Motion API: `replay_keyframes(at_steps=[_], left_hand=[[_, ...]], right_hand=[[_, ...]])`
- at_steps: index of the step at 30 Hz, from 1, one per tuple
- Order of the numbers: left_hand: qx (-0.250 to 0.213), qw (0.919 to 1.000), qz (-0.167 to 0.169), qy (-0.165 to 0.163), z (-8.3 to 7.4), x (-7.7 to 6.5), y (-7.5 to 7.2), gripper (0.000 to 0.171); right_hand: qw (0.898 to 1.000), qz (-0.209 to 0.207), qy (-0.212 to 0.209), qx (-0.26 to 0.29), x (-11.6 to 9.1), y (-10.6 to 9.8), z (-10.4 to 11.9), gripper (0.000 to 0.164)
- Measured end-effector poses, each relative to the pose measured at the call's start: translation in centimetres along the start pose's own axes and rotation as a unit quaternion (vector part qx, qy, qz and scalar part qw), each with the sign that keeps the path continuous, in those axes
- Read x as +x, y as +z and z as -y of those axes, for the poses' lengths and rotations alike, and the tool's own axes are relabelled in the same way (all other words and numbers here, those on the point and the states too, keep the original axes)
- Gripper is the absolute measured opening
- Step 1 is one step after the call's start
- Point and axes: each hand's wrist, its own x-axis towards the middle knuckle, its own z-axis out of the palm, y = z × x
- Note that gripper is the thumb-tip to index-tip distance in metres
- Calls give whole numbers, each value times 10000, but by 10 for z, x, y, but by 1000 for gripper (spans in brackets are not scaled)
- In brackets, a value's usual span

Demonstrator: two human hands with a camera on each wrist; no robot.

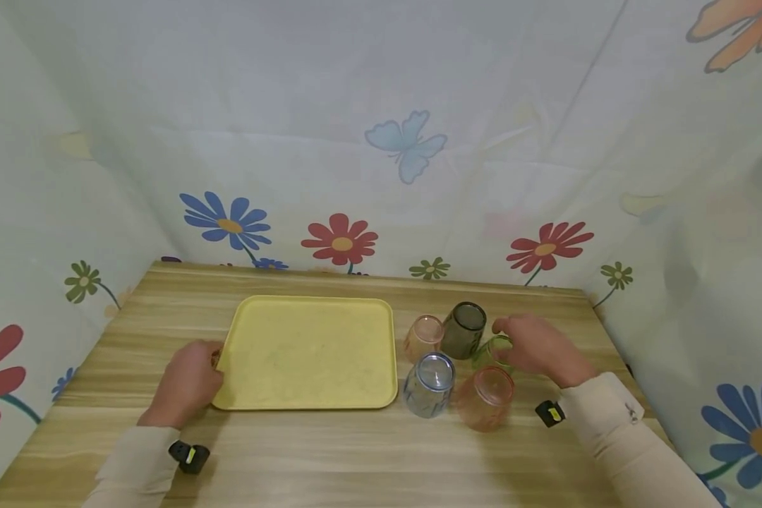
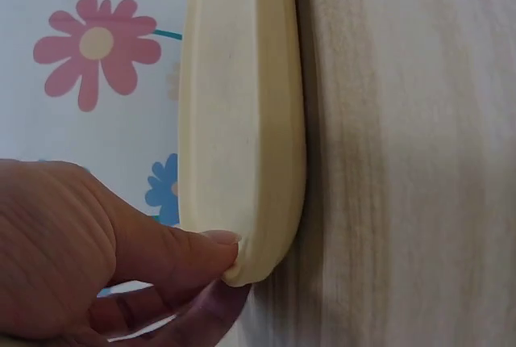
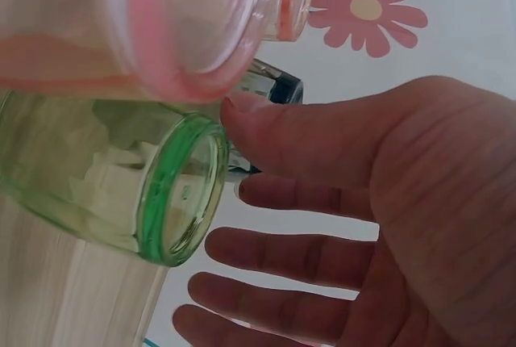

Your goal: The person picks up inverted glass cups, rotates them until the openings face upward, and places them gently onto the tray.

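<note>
A pale yellow tray (image 1: 311,353) lies flat on the left half of the table. My left hand (image 1: 187,377) pinches its left edge; in the left wrist view, the thumb (image 2: 193,250) presses the top of the rim with fingers underneath. On the other side, my right hand (image 1: 536,346) is at a green glass (image 3: 72,177), which stands narrower end up. Its thumb tip is right at the green rim, and the other fingers (image 3: 290,258) are spread out behind. In front of the green glass stands a pinkish-red glass (image 1: 485,402).
Three more glasses stand close beside these: a dark grey-green one (image 1: 465,331), a peach one (image 1: 424,339) and a blue one (image 1: 429,386) near the tray's right edge. A flower-printed cloth (image 1: 292,169) hangs behind the wooden table (image 1: 330,451) and at both sides.
</note>
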Motion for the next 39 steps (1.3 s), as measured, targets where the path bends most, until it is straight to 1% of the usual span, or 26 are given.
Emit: replay_keyframes(at_steps=[1,3,5,7,12,16,22,27,29,34,37,39], left_hand=[[-26,10000,3,-33,0,1,0,26],[-26,10000,32,-91,-1,2,-1,17],[11,9997,131,-199,-2,3,-2,11],[34,9993,236,-305,-2,4,-3,10],[-75,9974,476,-534,2,8,-6,14],[-171,9959,592,-664,7,7,-7,11],[-317,9951,659,-658,11,6,-10,15],[-464,9926,854,-724,13,9,-12,16],[-520,9918,919,-728,14,10,-14,15],[-583,9898,1064,-744,15,13,-18,17],[-603,9894,1093,-739,15,13,-17,17],[-626,9891,1121,-723,15,13,-16,16]], right_hand=[[10000,22,8,-3,0,0,0,35],[10000,55,20,6,0,1,-1,36],[10000,54,18,28,0,2,-2,36],[10000,44,5,68,0,3,-3,37],[9999,14,-19,109,4,6,-4,38],[10000,53,-81,12,10,9,-3,37],[9995,307,-44,69,17,9,3,23],[9986,521,-2,121,17,10,5,21],[9986,522,3,110,18,10,5,21],[9989,444,-73,117,21,9,6,14],[9988,458,-118,91,22,10,6,9],[9988,482,-115,41,23,10,4,10]])
